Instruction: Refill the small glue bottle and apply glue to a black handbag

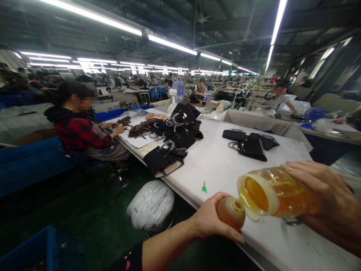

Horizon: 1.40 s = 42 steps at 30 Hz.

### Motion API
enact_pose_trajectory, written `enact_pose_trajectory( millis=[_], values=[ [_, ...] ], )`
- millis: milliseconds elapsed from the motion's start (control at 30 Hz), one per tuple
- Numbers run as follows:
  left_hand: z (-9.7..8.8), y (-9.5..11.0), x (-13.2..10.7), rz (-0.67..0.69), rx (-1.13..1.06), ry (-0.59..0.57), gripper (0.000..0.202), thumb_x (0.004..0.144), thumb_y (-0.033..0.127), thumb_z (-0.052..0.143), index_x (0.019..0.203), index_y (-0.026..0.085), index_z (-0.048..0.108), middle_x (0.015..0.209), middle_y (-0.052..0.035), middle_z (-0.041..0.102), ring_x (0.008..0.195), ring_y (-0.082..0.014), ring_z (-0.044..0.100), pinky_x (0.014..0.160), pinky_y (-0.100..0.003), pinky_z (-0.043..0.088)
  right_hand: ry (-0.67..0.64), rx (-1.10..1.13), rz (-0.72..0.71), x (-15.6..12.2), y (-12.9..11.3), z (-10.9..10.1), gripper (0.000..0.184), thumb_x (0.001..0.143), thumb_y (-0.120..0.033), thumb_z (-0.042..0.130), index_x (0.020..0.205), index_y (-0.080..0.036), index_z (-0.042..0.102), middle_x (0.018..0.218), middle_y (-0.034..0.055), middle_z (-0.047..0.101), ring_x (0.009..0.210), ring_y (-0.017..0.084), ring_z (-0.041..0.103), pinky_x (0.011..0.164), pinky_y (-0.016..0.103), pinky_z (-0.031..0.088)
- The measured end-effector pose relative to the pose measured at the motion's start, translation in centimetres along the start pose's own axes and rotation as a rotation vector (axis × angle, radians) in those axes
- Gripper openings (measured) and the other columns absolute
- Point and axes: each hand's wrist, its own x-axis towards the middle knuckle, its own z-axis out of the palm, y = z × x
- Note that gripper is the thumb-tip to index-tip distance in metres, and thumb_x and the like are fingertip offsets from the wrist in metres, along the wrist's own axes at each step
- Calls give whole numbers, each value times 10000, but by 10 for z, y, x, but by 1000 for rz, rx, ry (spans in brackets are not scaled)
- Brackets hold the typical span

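At the lower left stands one blue bin [42, 241]. Beyond it sits one co-worker [80, 133] in a red and black checked top, both hands at the tabletop [214, 150] among brown strips [142, 128]; the strips lie in two piles, a smaller one by those hands and a larger one to its right, too many and too tangled to count. Below, on the floor side, is one round seat [152, 205] wrapped in whitish plastic. Next comes a heap of black bags [184, 133] with grey looped handles, overlapping so much that their number cannot be told; one fan [177, 91] with blue blades stands behind it. Near the front edge lies one small green nozzle [204, 187], apart from everything else.

The left hand [210, 216] reaches in from below, forearm slanting up to the right, thumb along the near side; it is closed around one small bottle [230, 213], uncapped and leaning right, held at the tabletop's front edge. Farther back, three black pieces [252, 149] with handles lie grouped together.

One large clear jar [284, 190] of amber liquid is held almost on its side, its wide mouth facing left, right by the small bottle's neck; whether the rims touch cannot be told. The right hand [318, 184] grips this jar, coming from the right edge, fingers laid over its top, the underside partly hidden.
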Motion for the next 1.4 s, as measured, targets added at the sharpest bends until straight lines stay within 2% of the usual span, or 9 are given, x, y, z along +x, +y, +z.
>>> enact_pose_trajectory(
  millis=[233,667,967,1133,1400],
  values=[
    [-5,-6,1,23,7,-10,1009,239,127,1021,1140,200,570,990,-56,722,826,-236,682,764,-387,539,-18,-15,0,-1,0,1,797,920,-330,673,1602,-250,267,1302,178,610,1189,419,581,1006,662,441],
    [0,-1,3,-9,-43,19,996,203,98,1013,1097,184,585,919,-48,735,748,-218,690,717,-366,555,-22,-37,-35,-7,13,5,785,916,-375,668,1593,-264,287,1286,158,621,1179,394,594,1031,618,442],
    [1,1,3,-21,-44,16,997,206,103,1016,1099,181,580,890,-43,739,723,-208,698,697,-342,561,-9,-12,-15,5,0,1,791,930,-298,653,1609,-235,250,1269,192,619,1146,424,598,957,651,466],
    [1,1,3,-41,-52,20,1037,188,118,1019,1120,183,569,889,-43,739,723,-212,698,703,-356,566,-16,-10,10,1,4,3,796,928,-326,665,1607,-278,251,1290,168,618,1169,408,598,993,648,456],
    [-3,-1,2,-22,-41,16,1026,210,115,1022,1130,183,574,911,-54,742,743,-218,700,708,-363,569,-11,-9,8,2,2,4,786,930,-325,657,1605,-282,257,1278,159,623,1177,403,596,1011,635,448]
  ],
)
